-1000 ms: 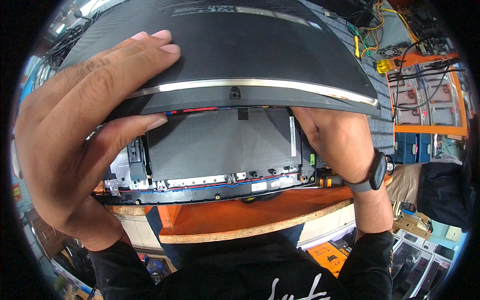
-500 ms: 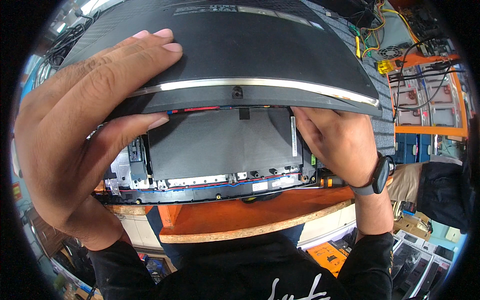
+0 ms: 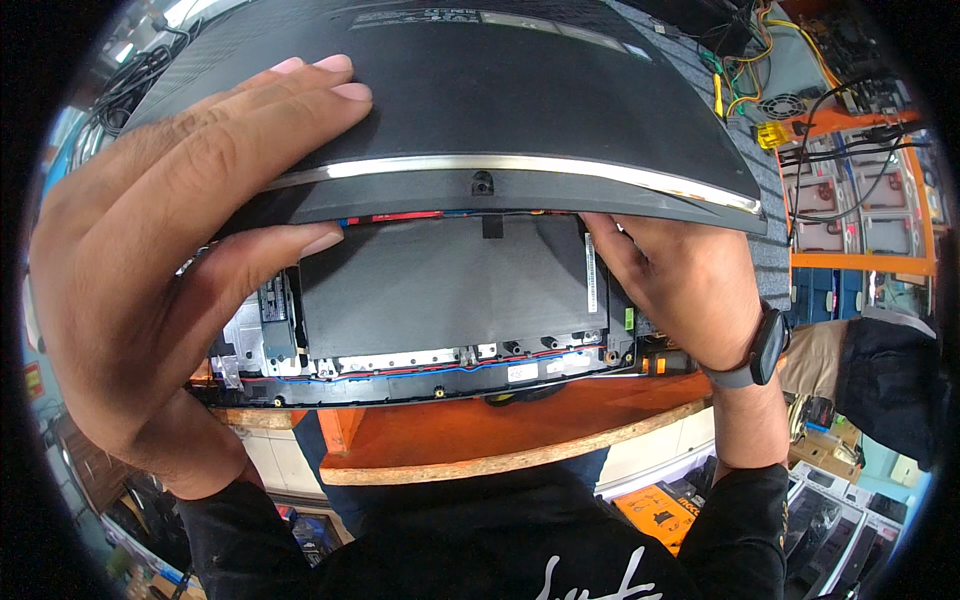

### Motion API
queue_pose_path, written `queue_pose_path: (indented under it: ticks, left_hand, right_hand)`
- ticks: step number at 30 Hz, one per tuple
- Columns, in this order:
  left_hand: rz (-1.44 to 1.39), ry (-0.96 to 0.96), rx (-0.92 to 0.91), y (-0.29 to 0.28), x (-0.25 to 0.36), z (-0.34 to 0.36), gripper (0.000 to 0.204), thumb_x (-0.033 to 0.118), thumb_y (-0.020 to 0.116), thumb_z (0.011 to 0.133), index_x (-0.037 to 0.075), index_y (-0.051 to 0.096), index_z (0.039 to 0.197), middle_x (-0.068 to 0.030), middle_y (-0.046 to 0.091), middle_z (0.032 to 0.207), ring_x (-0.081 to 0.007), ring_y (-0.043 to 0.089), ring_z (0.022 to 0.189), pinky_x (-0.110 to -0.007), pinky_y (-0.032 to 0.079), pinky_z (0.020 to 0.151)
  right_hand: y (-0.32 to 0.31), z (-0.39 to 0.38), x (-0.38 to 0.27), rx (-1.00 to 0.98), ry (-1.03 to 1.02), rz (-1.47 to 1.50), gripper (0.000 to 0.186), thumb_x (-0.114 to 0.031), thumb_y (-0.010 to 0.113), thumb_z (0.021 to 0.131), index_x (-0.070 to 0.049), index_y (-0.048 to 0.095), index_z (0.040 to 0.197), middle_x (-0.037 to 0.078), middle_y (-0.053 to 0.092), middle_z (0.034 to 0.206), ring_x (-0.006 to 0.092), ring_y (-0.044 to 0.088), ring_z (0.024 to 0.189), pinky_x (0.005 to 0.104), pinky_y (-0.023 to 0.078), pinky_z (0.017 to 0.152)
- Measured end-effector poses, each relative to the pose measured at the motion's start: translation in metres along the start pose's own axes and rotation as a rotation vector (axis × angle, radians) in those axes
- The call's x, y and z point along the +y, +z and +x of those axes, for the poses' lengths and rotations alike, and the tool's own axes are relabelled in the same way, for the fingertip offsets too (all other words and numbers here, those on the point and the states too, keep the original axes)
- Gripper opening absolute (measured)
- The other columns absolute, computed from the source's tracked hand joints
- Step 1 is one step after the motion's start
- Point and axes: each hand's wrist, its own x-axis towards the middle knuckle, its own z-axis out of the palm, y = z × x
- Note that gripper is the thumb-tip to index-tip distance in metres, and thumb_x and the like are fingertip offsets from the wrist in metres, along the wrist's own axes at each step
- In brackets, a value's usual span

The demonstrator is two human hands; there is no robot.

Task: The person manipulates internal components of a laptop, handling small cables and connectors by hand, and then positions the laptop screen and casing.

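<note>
A black laptop panel [image 3: 560,100] with a silver edge strip is tilted up over the laptop's exposed interior. My left hand [image 3: 200,230] grips the panel's left side, fingers spread over its top and thumb at the underside of its edge. My right hand [image 3: 690,280] is curled beneath the panel's right end; its fingertips and whatever they hold are hidden. Below the edge show a flat dark battery [image 3: 450,290], red and blue wires [image 3: 470,363] and metal brackets [image 3: 400,361].
An orange wooden bench [image 3: 480,440] lies under the laptop. At right are orange-framed trays [image 3: 860,255], a small fan [image 3: 780,105], yellow screwdrivers and cables. A person's beige and dark sleeve [image 3: 815,365] is at the right. Boxed items [image 3: 830,520] sit lower right.
The panel and both my hands have shifted slightly to the right; my left fingertips sit a little higher. My grip looks the same.
</note>
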Motion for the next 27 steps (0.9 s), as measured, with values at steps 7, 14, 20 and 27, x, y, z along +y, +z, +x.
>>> queue_pose_path:
  ticks: [7,14,20,27]
  left_hand:
    - [0.011,0.031,0.0,-0.0004,-0.0018,0.0006,0.053,0.014,0.069,0.082,-0.004,0.06,0.131,-0.0229,0.061,0.134,-0.0348,0.057,0.129,-0.044,0.046,0.109]
    - [-0.009,-0.001,0.025,0.0041,-0.0006,0.0006,0.052,0.013,0.069,0.081,-0.003,0.061,0.13,-0.0224,0.062,0.133,-0.0342,0.058,0.128,-0.045,0.046,0.109]
    - [0.005,-0.018,0.04,0.0044,0.0023,0.0016,0.051,0.013,0.069,0.081,-0.003,0.061,0.129,-0.0228,0.062,0.133,-0.0341,0.058,0.128,-0.045,0.046,0.109]
    - [0.008,-0.008,0.04,0.0037,0.0011,0.0009,0.052,0.014,0.07,0.081,-0.002,0.061,0.129,-0.0222,0.062,0.133,-0.034,0.058,0.128,-0.045,0.046,0.109]
  right_hand:
    - [-0.0012,0.0005,0.0007,-0.027,0.023,-0.042,0.016,-0.016,0.079,0.084,-0.005,0.076,0.094,0.012,0.071,0.081,0.0277,0.067,0.062,0.0352,0.053,0.058]
    - [-0.0007,0.0027,0.0018,-0.03,-0.031,-0.067,0.016,-0.019,0.079,0.083,-0.005,0.076,0.092,0.012,0.071,0.081,0.0294,0.067,0.064,0.0361,0.053,0.06]
    - [0.0014,0.0028,0.0031,-0.016,-0.038,-0.102,0.018,-0.021,0.079,0.083,-0.006,0.075,0.091,0.011,0.071,0.079,0.029,0.068,0.064,0.0361,0.054,0.061]
    - [0.0011,0.0009,0.0056,-0.076,-0.061,-0.152,0.017,-0.024,0.079,0.084,-0.008,0.075,0.089,0.008,0.07,0.074,0.0264,0.068,0.062,0.0337,0.054,0.058]
